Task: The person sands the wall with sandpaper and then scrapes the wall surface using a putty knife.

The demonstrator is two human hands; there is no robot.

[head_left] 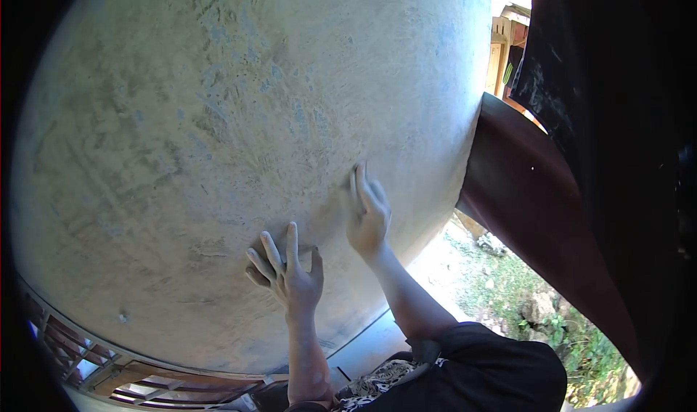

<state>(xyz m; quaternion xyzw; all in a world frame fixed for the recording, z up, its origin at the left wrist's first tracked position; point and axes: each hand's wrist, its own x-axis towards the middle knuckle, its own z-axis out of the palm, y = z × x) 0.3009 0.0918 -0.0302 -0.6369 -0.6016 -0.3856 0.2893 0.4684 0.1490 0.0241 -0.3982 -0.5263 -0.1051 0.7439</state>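
A large grey plastered wall [239,143], mottled with pale blue patches, fills most of the view. My left hand [294,278] rests against its lower part with the fingers spread, holding nothing. Higher and to the right, my right hand [369,212] is also at the wall, its fingers pressed together and pointing up. The palm side of that hand is turned to the wall, so whatever may lie under its fingers is hidden. Both hands look coated in pale dust. A shaded, smudged area shows on the wall between them.
A dark reddish-brown panel [523,180] slants down along the right side. Beyond it lie grass and rocks [541,307]. A window frame with bars [80,350] is at the lower left. A small knob-like spot [123,316] marks the wall above it.
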